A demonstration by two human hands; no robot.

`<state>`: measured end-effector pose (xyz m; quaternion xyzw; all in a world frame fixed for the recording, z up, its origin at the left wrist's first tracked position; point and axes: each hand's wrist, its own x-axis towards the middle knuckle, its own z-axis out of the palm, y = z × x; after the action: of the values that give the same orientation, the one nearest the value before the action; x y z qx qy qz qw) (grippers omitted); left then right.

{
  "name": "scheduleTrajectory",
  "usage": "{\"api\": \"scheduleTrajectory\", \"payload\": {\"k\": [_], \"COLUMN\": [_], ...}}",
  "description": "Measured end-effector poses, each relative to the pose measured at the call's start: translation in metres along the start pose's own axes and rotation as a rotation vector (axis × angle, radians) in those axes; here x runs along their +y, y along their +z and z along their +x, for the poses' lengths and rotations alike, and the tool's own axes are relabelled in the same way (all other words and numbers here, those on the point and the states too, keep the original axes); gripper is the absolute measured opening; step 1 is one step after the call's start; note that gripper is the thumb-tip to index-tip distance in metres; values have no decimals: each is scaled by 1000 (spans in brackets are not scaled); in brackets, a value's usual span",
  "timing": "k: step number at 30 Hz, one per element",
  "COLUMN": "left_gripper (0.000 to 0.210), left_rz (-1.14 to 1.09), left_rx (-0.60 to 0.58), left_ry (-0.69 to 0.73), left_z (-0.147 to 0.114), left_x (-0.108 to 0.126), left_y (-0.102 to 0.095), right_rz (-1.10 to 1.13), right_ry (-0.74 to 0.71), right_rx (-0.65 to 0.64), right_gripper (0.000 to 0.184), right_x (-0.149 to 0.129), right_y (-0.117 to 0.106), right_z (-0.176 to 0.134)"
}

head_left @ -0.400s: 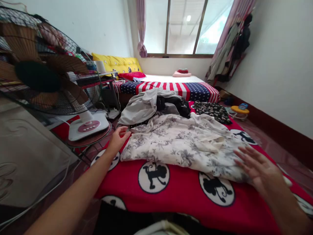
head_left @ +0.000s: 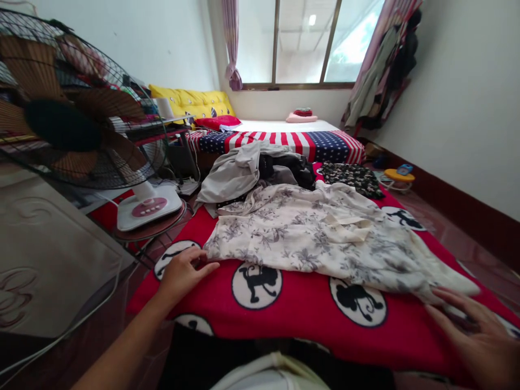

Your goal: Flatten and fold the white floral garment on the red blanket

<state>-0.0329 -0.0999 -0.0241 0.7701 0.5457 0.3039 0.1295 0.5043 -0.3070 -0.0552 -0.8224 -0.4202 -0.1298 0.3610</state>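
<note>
- My left hand (head_left: 182, 276) is half open, fingertips by the floral garment (head_left: 292, 238)'s corner; pinching, I cannot tell.
- The garment lies on the red blanket (head_left: 300, 303), probably because this supports its width.
- My right hand (head_left: 475, 322), loosely curved, is at its other end; grip unclear.

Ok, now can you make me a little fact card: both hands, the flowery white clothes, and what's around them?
Left hand: at the flowered garment's near left corner, thumb apart from fingers
Right hand: at its near right end; grip unclear
Garment: white, grey flowers, spread out
Under it: red cloth
Behind it: heaped grey and black clothes
Far left: fan
</note>
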Motion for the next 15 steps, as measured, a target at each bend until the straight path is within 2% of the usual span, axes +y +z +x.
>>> {"api": "scheduleTrajectory", "payload": {"k": [4,8,11,13,15], "left_gripper": [30,37,46,49,47], "left_rz": [-181,-584,-843,-841,-687], "left_rx": [61,113,188,218,256], "left_ry": [-45,-253,-362,-374,-357], "left_z": [3,12,17,19,18], "left_x": [2,1,-4,-10,-17], "left_y": [9,10,7,5,1], "right_rz": [40,82,101,108,115], "right_ry": [-50,-16,58,110,143], "right_rx": [-69,-84,-67,-47,-25], "right_gripper": [50,37,33,31,30], "right_x": [-8,-1,0,-5,-13], "right_y": [15,24,20,15,10], "right_z": [0,5,7,6,5]}}
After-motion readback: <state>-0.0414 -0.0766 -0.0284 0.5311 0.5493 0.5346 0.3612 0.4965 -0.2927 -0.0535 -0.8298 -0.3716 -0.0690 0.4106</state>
